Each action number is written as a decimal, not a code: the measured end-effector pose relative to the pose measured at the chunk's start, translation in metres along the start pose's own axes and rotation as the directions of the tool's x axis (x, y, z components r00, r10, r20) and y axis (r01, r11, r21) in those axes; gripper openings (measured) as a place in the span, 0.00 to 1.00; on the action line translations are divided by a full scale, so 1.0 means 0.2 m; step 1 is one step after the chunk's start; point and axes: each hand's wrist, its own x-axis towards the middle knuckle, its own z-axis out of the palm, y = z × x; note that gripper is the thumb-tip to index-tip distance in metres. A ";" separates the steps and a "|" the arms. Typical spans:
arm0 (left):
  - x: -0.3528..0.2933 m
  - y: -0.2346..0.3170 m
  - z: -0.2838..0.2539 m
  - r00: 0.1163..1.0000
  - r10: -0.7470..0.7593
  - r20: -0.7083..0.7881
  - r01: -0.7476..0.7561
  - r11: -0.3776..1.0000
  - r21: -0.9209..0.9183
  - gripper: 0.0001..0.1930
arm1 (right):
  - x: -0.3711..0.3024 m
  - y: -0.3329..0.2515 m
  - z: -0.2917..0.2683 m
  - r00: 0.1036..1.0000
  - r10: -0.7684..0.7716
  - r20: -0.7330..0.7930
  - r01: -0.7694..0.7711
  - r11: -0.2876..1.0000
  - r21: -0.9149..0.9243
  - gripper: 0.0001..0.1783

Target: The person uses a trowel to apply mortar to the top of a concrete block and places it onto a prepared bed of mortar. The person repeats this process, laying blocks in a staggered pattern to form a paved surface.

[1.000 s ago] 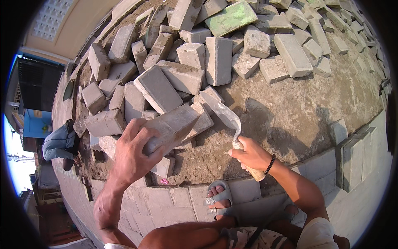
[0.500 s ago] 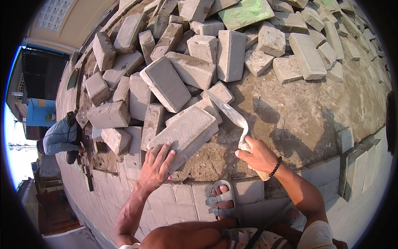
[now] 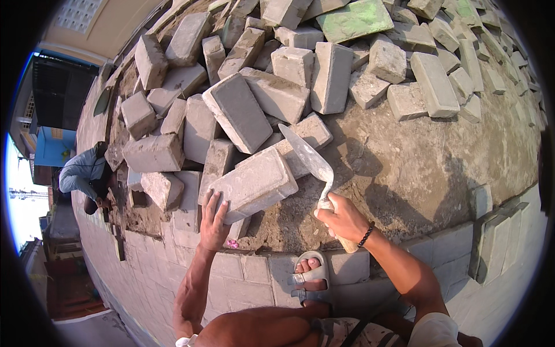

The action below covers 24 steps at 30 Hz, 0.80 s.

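Observation:
A grey concrete paving block [image 3: 248, 182] lies tilted at the near edge of a heap of similar blocks. My left hand [image 3: 214, 222] grips its left end, fingers over the top face and thumb hidden. In my right hand [image 3: 344, 217], the fingers are closed round the handle of a trowel [image 3: 306, 153]. The trowel's pointed, mortar-stained blade angles up and left, just right of the held block. Behind the blade lies another block [image 3: 312, 132]. A darker block [image 3: 238, 113] leans on the heap beyond.
Blocks pile up across the far side, one with a green face [image 3: 354, 20]. Bare sandy soil [image 3: 399, 168] stretches right. Laid pavers [image 3: 248, 286] run under my sandalled foot [image 3: 311, 274]; more blocks stand upright [image 3: 500, 237] at right. Another person [image 3: 85, 176] crouches at far left.
The held block has turned and shifted slightly left, its right end lower, with my left hand on it. My right hand and the trowel have moved a little left.

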 end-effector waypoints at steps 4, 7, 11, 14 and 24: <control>-0.06 -0.01 0.10 0.997 -0.037 -0.064 0.041 0.997 0.068 0.40 | 0.01 0.03 0.14 0.995 0.004 0.098 -0.007 0.999 0.031 0.13; -0.13 0.05 0.17 0.979 -0.189 -0.079 0.189 0.982 -0.016 0.41 | 0.09 0.07 0.15 0.985 0.139 0.102 -0.153 0.979 0.138 0.13; -0.18 0.11 0.25 0.940 -0.317 -0.129 0.303 0.946 -0.115 0.48 | 0.09 0.04 0.20 0.986 0.105 0.126 -0.123 0.982 0.146 0.14; -0.09 0.27 0.21 0.845 -0.533 -0.027 0.501 0.810 -0.305 0.50 | 0.09 0.06 0.25 0.988 0.135 0.073 -0.145 0.975 0.166 0.13; 0.05 0.10 0.13 0.363 -0.607 0.707 0.468 -0.537 -0.702 0.36 | 0.13 0.06 0.16 0.990 0.097 0.106 -0.115 0.975 0.189 0.15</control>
